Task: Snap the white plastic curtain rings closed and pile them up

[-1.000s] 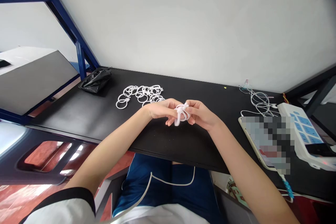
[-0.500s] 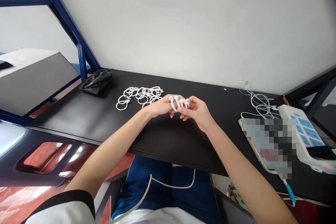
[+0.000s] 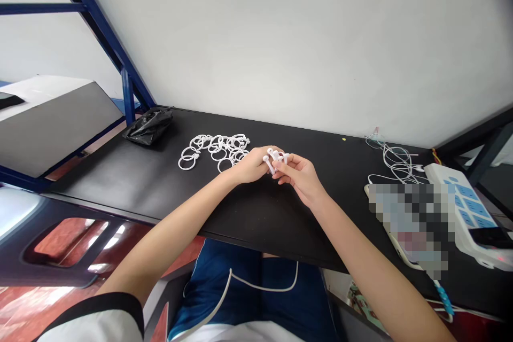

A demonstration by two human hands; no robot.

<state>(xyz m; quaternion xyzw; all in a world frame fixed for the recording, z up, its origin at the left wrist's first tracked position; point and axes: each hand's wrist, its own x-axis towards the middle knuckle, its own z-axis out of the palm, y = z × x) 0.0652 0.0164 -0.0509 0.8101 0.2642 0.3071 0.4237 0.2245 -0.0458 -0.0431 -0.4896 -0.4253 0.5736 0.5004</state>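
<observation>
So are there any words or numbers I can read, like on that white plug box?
No text can be read.
White power strip: marks too small to read.
Screen beside it: blurred out.
Held rings, left hand, right hand: no writing.

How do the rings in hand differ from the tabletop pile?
The held rings sit pinched between left hand and right hand above the table; the ring pile lies on it. The held rings are few, bunched; the ring pile is many, spread out. Both are white.

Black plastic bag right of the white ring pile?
No, the crumpled black plastic bag lies left of the pile of white plastic rings.
</observation>
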